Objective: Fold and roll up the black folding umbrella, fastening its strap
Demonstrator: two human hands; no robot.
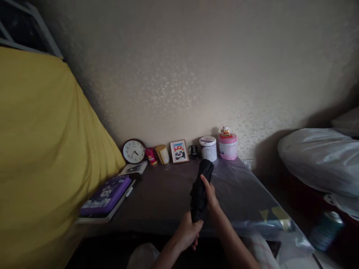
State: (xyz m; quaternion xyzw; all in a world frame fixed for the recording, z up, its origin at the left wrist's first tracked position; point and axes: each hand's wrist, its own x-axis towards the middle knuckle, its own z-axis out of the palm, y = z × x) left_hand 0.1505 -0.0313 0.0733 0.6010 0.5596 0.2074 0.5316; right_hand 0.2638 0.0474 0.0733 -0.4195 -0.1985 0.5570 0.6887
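A folded black umbrella (199, 192) is held tilted above the near part of the table, its top pointing away from me. My left hand (187, 231) is closed round its handle at the lower end. Higher up, my right hand (210, 191) grips the folded canopy from the right side, thumb lying along it. The fingers behind the canopy are hidden.
Along the back of the table (165, 190) stand a round clock (134, 151), a red can (151, 156), a panda picture frame (179, 151), a white tub (208, 148) and a pink tub (228, 147). A purple case (106, 196) lies left, beside a yellow curtain (47, 142).
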